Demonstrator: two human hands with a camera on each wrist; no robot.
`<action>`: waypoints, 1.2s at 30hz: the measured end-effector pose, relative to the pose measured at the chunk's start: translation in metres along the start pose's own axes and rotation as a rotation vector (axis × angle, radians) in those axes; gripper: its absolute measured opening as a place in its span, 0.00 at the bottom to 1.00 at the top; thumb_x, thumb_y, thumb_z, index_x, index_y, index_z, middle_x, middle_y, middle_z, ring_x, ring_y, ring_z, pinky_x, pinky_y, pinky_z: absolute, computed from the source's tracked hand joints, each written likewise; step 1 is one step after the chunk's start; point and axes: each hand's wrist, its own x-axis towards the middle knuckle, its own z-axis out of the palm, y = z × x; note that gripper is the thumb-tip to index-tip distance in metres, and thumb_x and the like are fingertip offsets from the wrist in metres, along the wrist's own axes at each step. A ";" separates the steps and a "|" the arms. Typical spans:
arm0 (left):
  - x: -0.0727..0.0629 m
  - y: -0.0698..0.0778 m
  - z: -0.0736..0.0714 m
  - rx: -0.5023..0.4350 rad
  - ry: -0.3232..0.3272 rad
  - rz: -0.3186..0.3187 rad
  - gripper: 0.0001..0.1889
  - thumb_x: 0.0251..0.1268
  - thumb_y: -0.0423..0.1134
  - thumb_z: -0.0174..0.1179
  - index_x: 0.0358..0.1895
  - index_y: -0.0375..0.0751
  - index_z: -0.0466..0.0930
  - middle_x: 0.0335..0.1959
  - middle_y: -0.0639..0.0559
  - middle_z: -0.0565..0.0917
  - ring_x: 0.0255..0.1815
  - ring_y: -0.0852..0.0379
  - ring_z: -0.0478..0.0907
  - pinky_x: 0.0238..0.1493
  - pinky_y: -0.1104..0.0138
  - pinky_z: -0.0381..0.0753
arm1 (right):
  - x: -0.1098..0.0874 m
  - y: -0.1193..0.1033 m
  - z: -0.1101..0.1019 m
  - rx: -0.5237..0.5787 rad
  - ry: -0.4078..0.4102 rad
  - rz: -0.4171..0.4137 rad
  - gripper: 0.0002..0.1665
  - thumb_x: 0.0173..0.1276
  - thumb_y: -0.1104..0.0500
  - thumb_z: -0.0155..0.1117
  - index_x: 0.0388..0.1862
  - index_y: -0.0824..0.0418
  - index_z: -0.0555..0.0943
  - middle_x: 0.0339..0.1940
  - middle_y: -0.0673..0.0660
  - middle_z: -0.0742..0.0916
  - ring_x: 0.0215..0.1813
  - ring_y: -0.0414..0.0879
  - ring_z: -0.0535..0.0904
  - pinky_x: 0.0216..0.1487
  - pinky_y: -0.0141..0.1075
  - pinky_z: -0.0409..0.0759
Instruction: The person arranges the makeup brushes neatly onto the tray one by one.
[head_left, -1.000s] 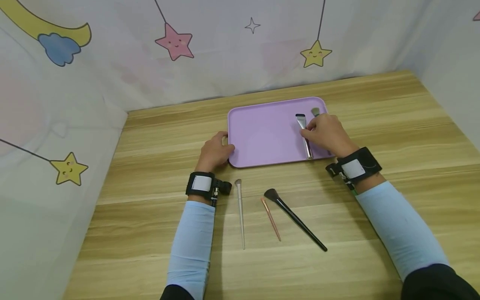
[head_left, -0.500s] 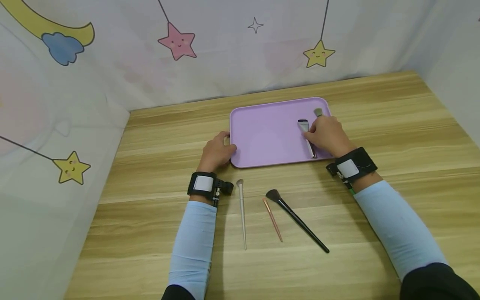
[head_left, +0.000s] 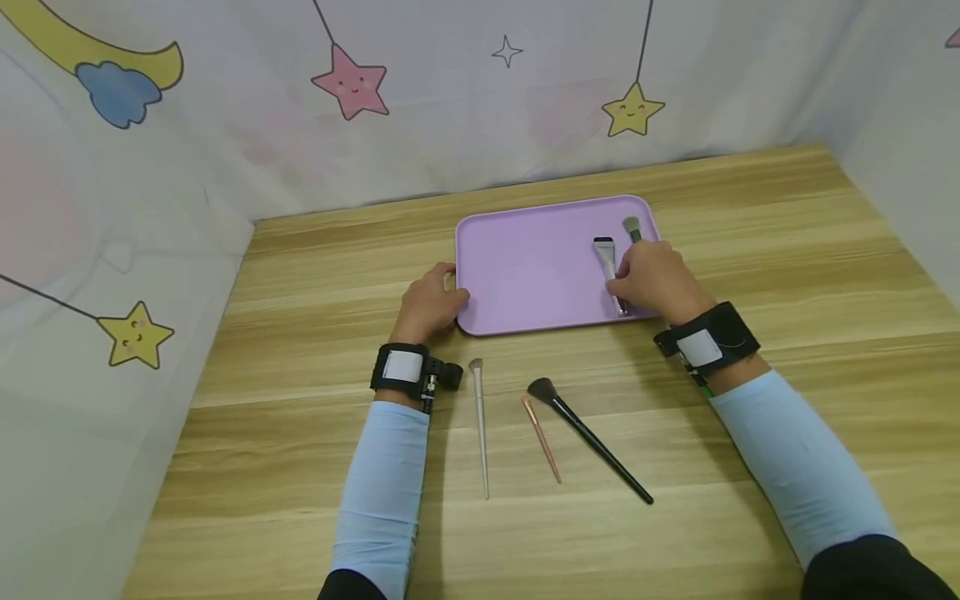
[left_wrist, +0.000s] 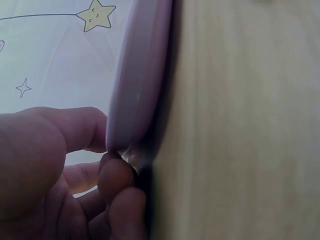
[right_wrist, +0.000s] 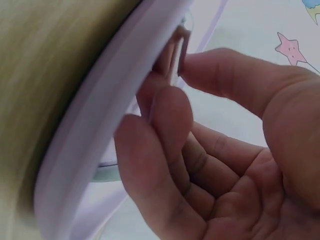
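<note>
At the left end of a purple tray, my left hand grips the rim, thumb on top and fingers at the outer side and underneath. My right hand is over the tray's right part and pinches a silver makeup brush with a flat dark tip. This brush points away from me, its handle end near the front rim. In the right wrist view the thumb presses the shiny handle. Beside it lies a second makeup brush with greenish bristles, its handle hidden by my right hand.
On the wooden table in front of the tray lie a pale slim brush, a short rose-gold brush and a large black brush. A white printed curtain hangs behind the table.
The silver brush has shifted slightly toward me on the tray. My right hand has slid nearer to its handle end. The left hand stays on the rim.
</note>
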 end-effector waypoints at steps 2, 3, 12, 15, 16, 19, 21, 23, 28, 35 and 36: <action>0.000 0.000 0.000 0.003 0.001 0.002 0.31 0.67 0.43 0.54 0.74 0.46 0.66 0.47 0.39 0.81 0.18 0.55 0.78 0.21 0.65 0.74 | 0.000 0.000 0.001 0.001 0.006 0.001 0.12 0.60 0.61 0.68 0.23 0.70 0.85 0.21 0.58 0.82 0.25 0.52 0.75 0.23 0.39 0.71; 0.000 0.000 0.000 0.004 0.001 0.003 0.31 0.67 0.43 0.55 0.74 0.46 0.66 0.47 0.39 0.81 0.18 0.55 0.78 0.21 0.65 0.74 | 0.000 0.001 0.001 0.000 0.009 0.001 0.12 0.60 0.61 0.68 0.24 0.70 0.85 0.21 0.59 0.82 0.25 0.52 0.75 0.23 0.39 0.71; 0.002 0.000 0.000 0.013 -0.001 0.003 0.31 0.68 0.44 0.54 0.74 0.45 0.66 0.44 0.41 0.81 0.18 0.54 0.78 0.21 0.65 0.73 | -0.006 0.001 -0.004 -0.013 0.012 0.024 0.21 0.65 0.54 0.71 0.41 0.75 0.85 0.37 0.69 0.86 0.37 0.59 0.78 0.34 0.47 0.77; 0.002 0.000 -0.001 0.012 -0.006 0.000 0.31 0.67 0.43 0.54 0.74 0.45 0.66 0.45 0.40 0.81 0.18 0.54 0.78 0.21 0.65 0.74 | -0.009 -0.001 -0.007 -0.006 0.010 0.023 0.23 0.64 0.54 0.73 0.43 0.75 0.85 0.38 0.69 0.86 0.34 0.57 0.78 0.30 0.45 0.76; 0.002 0.000 -0.001 0.011 -0.008 -0.001 0.31 0.67 0.43 0.54 0.74 0.45 0.65 0.44 0.40 0.81 0.18 0.54 0.78 0.21 0.65 0.74 | -0.010 -0.002 -0.008 -0.003 0.009 0.022 0.23 0.64 0.54 0.73 0.43 0.75 0.85 0.37 0.69 0.86 0.33 0.57 0.77 0.28 0.44 0.74; 0.001 0.000 -0.001 0.005 -0.009 -0.002 0.31 0.67 0.43 0.54 0.74 0.44 0.66 0.45 0.40 0.81 0.18 0.54 0.78 0.21 0.65 0.73 | -0.011 -0.003 -0.010 -0.001 0.004 0.013 0.23 0.63 0.53 0.74 0.43 0.74 0.85 0.34 0.66 0.86 0.29 0.55 0.76 0.25 0.41 0.71; 0.002 0.000 -0.001 0.003 -0.009 0.000 0.31 0.67 0.43 0.54 0.74 0.44 0.66 0.46 0.40 0.81 0.18 0.54 0.78 0.21 0.65 0.73 | -0.012 -0.005 -0.010 -0.008 -0.004 0.003 0.22 0.62 0.53 0.74 0.42 0.73 0.85 0.32 0.65 0.86 0.29 0.54 0.75 0.26 0.40 0.70; 0.002 -0.001 -0.001 0.006 -0.006 0.003 0.31 0.67 0.43 0.54 0.74 0.44 0.66 0.47 0.40 0.80 0.18 0.54 0.78 0.22 0.65 0.74 | -0.013 -0.006 -0.011 -0.019 -0.015 -0.009 0.22 0.62 0.52 0.74 0.41 0.71 0.86 0.30 0.63 0.86 0.29 0.54 0.75 0.26 0.41 0.69; 0.003 -0.002 -0.001 0.015 -0.005 0.006 0.31 0.67 0.44 0.55 0.74 0.45 0.66 0.48 0.39 0.81 0.19 0.54 0.79 0.24 0.64 0.74 | -0.018 -0.011 -0.013 -0.038 -0.049 -0.035 0.20 0.62 0.50 0.74 0.39 0.68 0.87 0.25 0.58 0.85 0.25 0.51 0.74 0.24 0.40 0.68; 0.002 0.000 0.000 0.018 -0.003 0.010 0.31 0.68 0.45 0.55 0.74 0.45 0.66 0.50 0.39 0.81 0.20 0.54 0.79 0.26 0.63 0.74 | -0.022 -0.016 -0.014 -0.052 -0.069 -0.072 0.19 0.62 0.50 0.74 0.37 0.66 0.87 0.19 0.54 0.80 0.22 0.49 0.73 0.22 0.39 0.66; 0.002 0.000 0.000 0.018 -0.004 0.009 0.31 0.68 0.45 0.54 0.74 0.45 0.66 0.50 0.39 0.81 0.20 0.54 0.79 0.26 0.63 0.74 | -0.022 -0.017 -0.014 -0.053 -0.073 -0.074 0.19 0.62 0.50 0.74 0.37 0.66 0.87 0.18 0.54 0.80 0.22 0.48 0.73 0.22 0.39 0.66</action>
